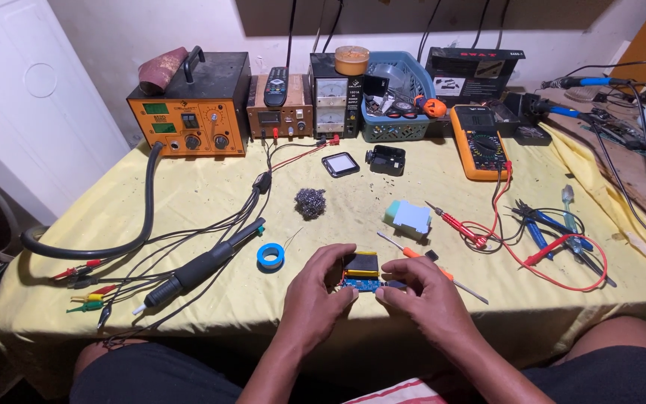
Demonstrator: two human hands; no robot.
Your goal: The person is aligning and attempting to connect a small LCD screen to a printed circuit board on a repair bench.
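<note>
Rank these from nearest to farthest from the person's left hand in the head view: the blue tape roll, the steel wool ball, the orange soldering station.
1. Blue tape roll, just left of the left hand.
2. Steel wool ball, farther up the table, mid-cloth.
3. Orange soldering station, at the far left back edge by the wall.

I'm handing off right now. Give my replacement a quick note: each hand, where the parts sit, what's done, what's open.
Left hand and right hand: both pinch a small blue circuit board at the table's near edge; a yellow-wrapped flat pack lies on top of it.
Nearby: orange-handled screwdriver by the right hand, blue solder reel and black hot-air handle to the left, steel wool behind.
Farther back: small black casing and square glass piece lie apart.
Done: board is out of any housing. Left: casing and glass not yet rejoined.
</note>
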